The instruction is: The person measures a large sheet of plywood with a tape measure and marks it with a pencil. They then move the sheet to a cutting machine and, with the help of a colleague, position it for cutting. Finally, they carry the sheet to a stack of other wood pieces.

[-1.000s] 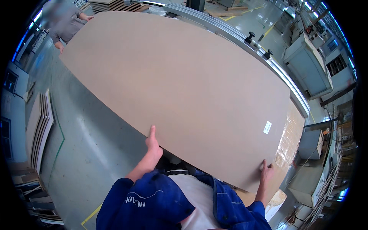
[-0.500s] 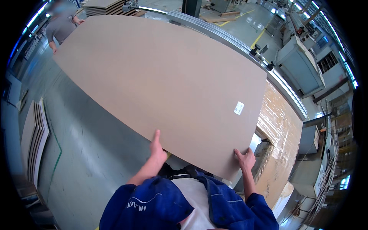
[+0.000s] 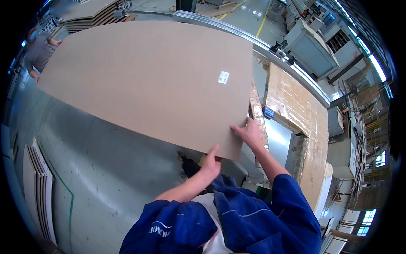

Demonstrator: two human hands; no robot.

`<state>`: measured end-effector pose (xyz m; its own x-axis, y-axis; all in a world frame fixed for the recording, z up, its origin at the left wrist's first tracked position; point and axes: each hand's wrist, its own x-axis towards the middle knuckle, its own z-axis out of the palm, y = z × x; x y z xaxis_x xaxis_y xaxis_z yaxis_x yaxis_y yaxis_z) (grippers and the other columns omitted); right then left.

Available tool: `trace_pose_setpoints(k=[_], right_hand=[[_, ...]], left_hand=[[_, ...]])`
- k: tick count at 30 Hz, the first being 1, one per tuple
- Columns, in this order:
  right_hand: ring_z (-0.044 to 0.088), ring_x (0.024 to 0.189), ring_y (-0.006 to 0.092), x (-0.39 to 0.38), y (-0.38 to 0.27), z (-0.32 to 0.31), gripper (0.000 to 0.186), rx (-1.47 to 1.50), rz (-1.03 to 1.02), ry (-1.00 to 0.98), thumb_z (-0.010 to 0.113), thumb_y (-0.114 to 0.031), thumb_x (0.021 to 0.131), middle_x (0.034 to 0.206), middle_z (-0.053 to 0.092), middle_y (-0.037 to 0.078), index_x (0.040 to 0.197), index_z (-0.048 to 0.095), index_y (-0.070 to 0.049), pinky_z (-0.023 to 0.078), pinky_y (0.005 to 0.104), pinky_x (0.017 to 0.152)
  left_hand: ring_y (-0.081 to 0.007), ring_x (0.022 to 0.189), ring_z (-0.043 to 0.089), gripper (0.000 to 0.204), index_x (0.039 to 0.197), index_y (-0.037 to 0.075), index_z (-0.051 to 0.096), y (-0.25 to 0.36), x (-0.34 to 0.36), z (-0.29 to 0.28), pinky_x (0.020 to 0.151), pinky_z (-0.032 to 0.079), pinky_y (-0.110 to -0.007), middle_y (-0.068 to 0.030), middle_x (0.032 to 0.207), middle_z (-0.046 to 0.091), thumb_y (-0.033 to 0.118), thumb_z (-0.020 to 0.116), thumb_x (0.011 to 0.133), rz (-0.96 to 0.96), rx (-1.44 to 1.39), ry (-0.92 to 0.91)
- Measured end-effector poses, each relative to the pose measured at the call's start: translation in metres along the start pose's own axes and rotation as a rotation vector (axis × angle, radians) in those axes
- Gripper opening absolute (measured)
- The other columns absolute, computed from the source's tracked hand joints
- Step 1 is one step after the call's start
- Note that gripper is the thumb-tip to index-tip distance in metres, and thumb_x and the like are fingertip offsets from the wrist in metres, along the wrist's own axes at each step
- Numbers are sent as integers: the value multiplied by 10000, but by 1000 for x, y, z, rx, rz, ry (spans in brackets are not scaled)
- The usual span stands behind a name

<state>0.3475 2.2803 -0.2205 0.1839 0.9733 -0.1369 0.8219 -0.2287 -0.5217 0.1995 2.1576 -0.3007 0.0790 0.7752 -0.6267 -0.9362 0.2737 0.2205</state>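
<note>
A large flat brown board [image 3: 148, 80] spans the view, with a small white label [image 3: 223, 77] near its right end. My left hand [image 3: 211, 163] grips the board's near edge close to the right corner, thumb on top and fingers beneath. On the right end edge, my right hand [image 3: 247, 131] holds the board the same way, its fingers hidden below. At the far left end a co-worker [image 3: 40, 53] in a grey shirt has both hands on the board.
A metal guide rail [image 3: 253, 48] with black knobs runs behind the board. To the right stands a machine table with a tape-wrapped wooden top [image 3: 292, 97]. Panels [image 3: 39, 186] lean at the left, and stacked boards [image 3: 91, 15] lie at the back left.
The board has shifted left, its right end pulling away from the wrapped table top. My left hand now sits nearer the right corner, and the co-worker has moved further left.
</note>
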Motion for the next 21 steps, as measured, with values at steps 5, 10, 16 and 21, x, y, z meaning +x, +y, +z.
trace_pose_setpoints(k=[5, 10, 16, 21], right_hand=[[686, 959, 245, 51, -49, 74, 610, 1002, 482, -486, 822, -415, 842, 1083, 727, 92, 1229, 651, 23, 525, 389, 943], [596, 1244, 304, 134, -156, 137, 560, 1563, 652, -766, 679, -456, 966, 1238, 686, 128, 1320, 620, -26, 422, 481, 1144], [535, 1361, 308, 129, -311, 197, 614, 1460, 589, -713, 618, -478, 1007, 1470, 580, 110, 1467, 530, -80, 360, 491, 1199], [418, 1458, 307, 35, -400, 259, 671, 1295, 660, -894, 564, -568, 1014, 1591, 461, 68, 1526, 478, -141, 314, 550, 1204]], left_hand=[[-253, 1292, 552, 456, 1377, 31, 542, 131, -4, -28, 1112, 442, -442, -103, 1354, 607, 222, 682, 987, 36, 84, -53], [-280, 1353, 520, 500, 1455, 34, 482, 263, -54, -101, 1166, 401, -460, -131, 1445, 560, 207, 626, 1008, 74, 143, 79], [-301, 1386, 497, 541, 1473, 28, 477, 397, -156, -166, 1184, 366, -484, -142, 1471, 545, 319, 591, 1032, 204, 190, 368], [-325, 1294, 575, 550, 1446, -10, 497, 505, -217, -229, 1094, 470, -492, -166, 1418, 585, 337, 608, 1034, 334, -11, 486]])
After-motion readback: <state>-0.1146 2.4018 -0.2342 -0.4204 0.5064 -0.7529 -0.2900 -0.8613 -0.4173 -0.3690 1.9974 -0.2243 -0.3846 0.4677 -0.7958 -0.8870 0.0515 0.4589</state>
